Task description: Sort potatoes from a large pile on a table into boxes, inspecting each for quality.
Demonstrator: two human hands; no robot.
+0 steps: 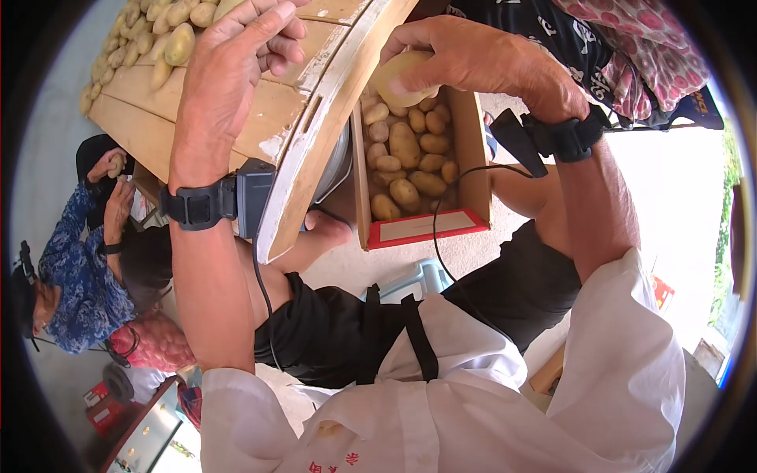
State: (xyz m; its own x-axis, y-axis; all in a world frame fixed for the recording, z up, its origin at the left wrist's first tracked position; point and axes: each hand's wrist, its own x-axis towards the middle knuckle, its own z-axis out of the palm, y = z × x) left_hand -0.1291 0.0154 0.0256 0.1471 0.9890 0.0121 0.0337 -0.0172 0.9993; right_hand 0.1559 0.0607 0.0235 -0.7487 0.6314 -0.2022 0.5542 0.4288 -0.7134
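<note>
My right hand (473,59) grips a large pale-yellow potato (400,79), with the fingers wrapped over its top and side. It is above a cardboard box (475,169) filled with potatoes (404,146) of mixed sizes. My left hand (244,47) hovers over the wooden table (276,110), its fingers loosely curled and apart with nothing seen in them. Beyond that hand, a heap of potatoes (142,35) spreads over the far left of the tabletop. One larger potato (180,44) lies close to my left wrist.
The table's worn white edge (315,134) runs between my arms. A person in a blue patterned top (71,276) sits at left, holding a potato (116,165). A red mesh sack (154,339) is beside them. Patterned sacks (639,39) are at upper right; a light-blue stool (414,284) is below.
</note>
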